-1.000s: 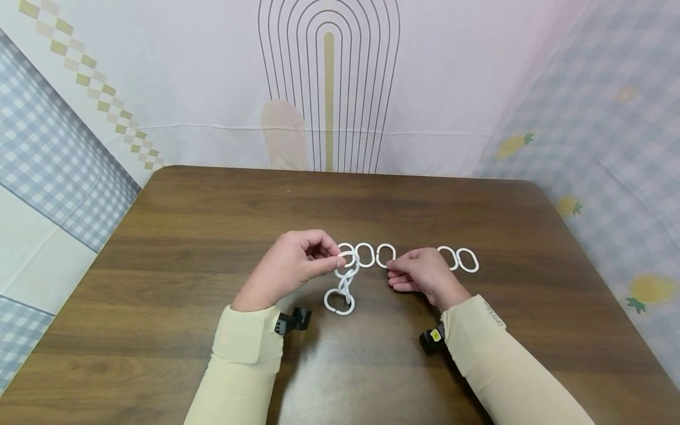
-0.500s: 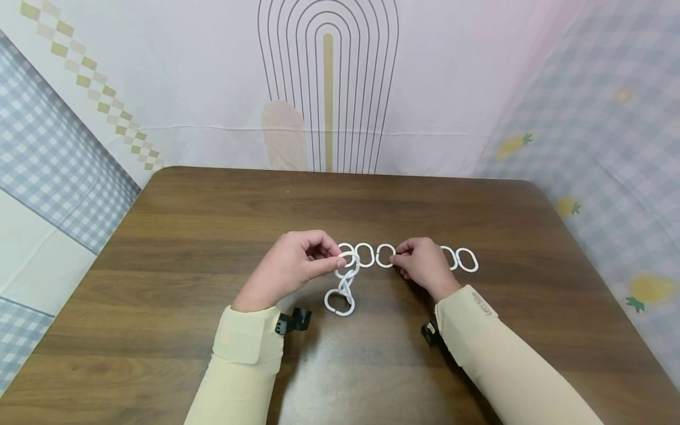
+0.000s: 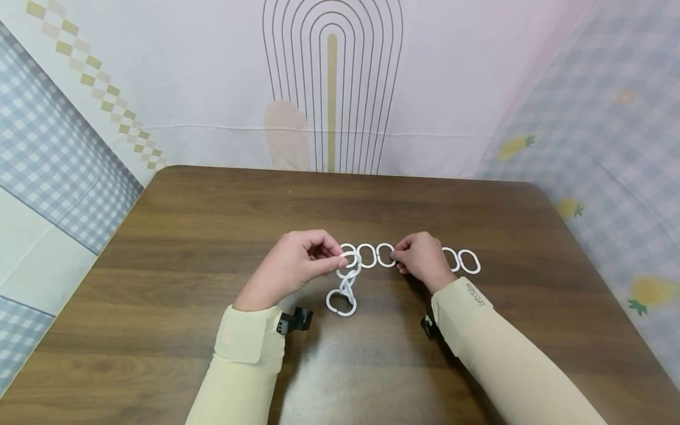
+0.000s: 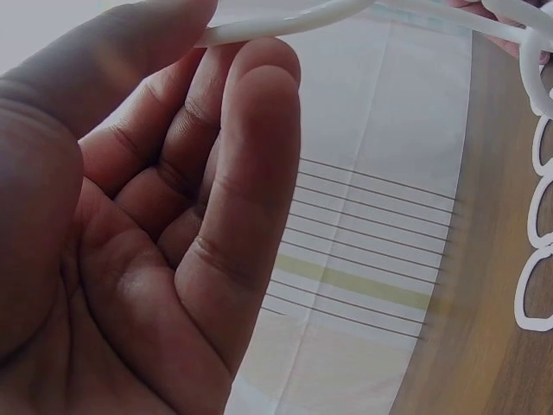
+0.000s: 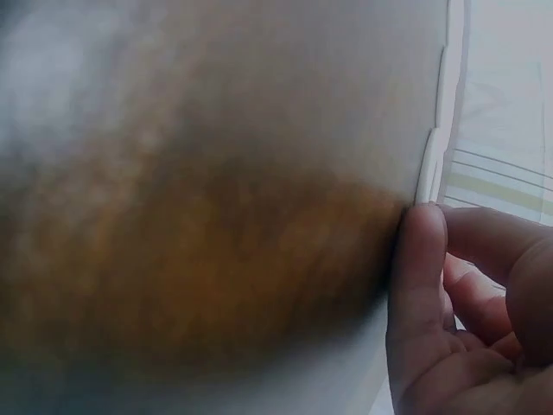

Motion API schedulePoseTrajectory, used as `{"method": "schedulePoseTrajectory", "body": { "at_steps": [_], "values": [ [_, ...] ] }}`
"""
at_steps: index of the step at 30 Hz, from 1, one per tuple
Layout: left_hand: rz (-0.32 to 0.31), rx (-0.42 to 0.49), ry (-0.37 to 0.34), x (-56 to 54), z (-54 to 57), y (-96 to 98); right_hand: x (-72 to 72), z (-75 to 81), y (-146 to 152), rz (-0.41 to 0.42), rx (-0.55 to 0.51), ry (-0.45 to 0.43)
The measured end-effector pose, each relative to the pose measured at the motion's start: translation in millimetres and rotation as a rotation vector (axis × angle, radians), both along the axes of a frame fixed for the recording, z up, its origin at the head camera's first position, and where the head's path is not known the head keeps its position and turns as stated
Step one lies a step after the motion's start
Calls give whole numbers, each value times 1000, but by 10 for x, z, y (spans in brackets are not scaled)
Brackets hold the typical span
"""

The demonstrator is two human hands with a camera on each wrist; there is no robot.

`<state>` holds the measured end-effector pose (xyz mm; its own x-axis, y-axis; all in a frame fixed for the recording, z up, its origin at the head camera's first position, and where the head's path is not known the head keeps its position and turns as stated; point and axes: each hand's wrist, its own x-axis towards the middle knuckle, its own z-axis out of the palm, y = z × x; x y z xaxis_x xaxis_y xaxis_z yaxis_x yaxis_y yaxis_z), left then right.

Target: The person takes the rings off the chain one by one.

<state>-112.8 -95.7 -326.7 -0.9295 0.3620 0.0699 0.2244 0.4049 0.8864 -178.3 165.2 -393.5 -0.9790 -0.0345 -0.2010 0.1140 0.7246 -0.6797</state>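
In the head view my left hand (image 3: 300, 265) pinches the top of a short chain of white plastic links between thumb and forefinger. The held link (image 3: 359, 262) appears as a curved white bar (image 4: 298, 22) at the fingertips in the left wrist view. Below it the chain hangs down to a bottom link (image 3: 345, 314) with a small gap in its side. My right hand (image 3: 423, 260) pinches the right edge of a loose oval link (image 3: 385, 245) lying on the table; in the right wrist view thumb and forefinger meet at that link's end (image 5: 427, 169).
Two more loose links, one of them a middle link (image 3: 366, 245), lie left of the pinched one, partly behind the chain. Right of my right hand lie two others, including an end link (image 3: 470, 251). The brown wooden table (image 3: 223, 200) reaches a patterned cloth backdrop (image 3: 212, 88).
My right hand has moved slightly up and away, from the lower edge of the loose link to its right edge. The left hand and the hanging chain have stayed in place.
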Motion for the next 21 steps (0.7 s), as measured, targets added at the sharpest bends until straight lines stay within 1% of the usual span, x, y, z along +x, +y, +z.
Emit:
{"method": "schedulePoseTrajectory", "body": {
  "at_steps": [3,14,21],
  "values": [
    [-2,1,4,0,3,0,-8,1,-11,-9,-16,-11],
    [-2,-2,3,11,26,9,1,8,-26,12,8,-14],
    [-4,-4,7,9,20,7,11,10,-17,-3,-20,-21]
  ]
}}
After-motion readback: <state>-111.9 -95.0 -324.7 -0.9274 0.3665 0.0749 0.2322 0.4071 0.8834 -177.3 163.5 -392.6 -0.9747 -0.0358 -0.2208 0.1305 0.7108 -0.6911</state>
